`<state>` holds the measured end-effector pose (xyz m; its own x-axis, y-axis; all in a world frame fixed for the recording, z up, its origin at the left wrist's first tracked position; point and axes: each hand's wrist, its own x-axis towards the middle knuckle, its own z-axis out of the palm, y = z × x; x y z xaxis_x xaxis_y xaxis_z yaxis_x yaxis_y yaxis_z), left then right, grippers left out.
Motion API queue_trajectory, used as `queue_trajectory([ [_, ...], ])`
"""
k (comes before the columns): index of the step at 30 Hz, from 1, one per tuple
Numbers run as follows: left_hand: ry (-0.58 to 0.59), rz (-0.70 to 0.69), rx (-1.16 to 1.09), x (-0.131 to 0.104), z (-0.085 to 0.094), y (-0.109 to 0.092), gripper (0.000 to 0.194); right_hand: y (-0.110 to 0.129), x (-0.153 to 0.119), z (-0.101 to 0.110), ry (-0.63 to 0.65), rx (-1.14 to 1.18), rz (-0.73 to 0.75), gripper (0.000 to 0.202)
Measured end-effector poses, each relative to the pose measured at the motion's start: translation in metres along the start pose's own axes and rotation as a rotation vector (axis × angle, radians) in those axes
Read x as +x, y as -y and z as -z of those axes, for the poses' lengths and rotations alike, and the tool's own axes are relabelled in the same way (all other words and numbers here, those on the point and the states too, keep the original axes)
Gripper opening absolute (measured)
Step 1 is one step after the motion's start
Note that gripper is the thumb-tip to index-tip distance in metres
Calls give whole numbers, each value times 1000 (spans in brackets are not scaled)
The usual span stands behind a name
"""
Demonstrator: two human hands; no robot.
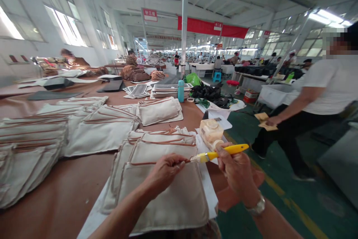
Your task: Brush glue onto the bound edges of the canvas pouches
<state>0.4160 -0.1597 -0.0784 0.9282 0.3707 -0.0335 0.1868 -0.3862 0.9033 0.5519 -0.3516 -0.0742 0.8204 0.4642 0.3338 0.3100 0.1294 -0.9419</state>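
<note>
My right hand (233,164), with a watch on its wrist, grips a yellow-handled brush (231,151). The brush's pale bristles point left and meet the fingertips of my left hand (167,170). Those fingers are pinched on the end of a brown strip (187,161) at the top right edge of a cream fabric piece (165,198). That piece lies on top of a stack of similar cream pieces with brown trim, on white paper (209,183). Just beyond the brush stands an open, stained plastic container (212,131).
More cream pieces (97,131) lie in stacks on the brown-covered table (81,183). A turquoise bottle (181,91) stands farther back near black scraps (209,93). At right a person (321,97) walks on the green floor, holding tan pieces (265,121).
</note>
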Motion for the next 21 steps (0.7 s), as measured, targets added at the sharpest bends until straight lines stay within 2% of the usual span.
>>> queue_trajectory([
  [3, 15, 2, -20, -4, 2, -2, 33, 4, 2, 2, -86, -134, 67, 36],
  [5, 24, -7, -18, -5, 3, -3, 32, 8, -1, 4, -116, -103, 59, 34],
  [9, 3, -47, -2, -7, 2, -1, 28, 8, -10, 1, -26, -58, 46, 33],
  [12, -75, -110, 48, -15, -2, -1, 22, 1, -12, 3, -59, -100, 53, 32],
  [14, -137, -210, 114, -24, -6, -2, 19, 0, -10, 9, -120, -27, 21, 32],
  [16, -175, -381, 214, -34, -10, -4, 18, 7, -9, 18, -140, 105, -29, 32],
  [19, -213, -675, 403, -46, -13, -5, 16, 26, -10, 26, -117, 250, -92, 32],
  [21, -230, -800, 514, -51, -14, -6, 14, 38, -14, 28, -74, 254, -127, 34],
])
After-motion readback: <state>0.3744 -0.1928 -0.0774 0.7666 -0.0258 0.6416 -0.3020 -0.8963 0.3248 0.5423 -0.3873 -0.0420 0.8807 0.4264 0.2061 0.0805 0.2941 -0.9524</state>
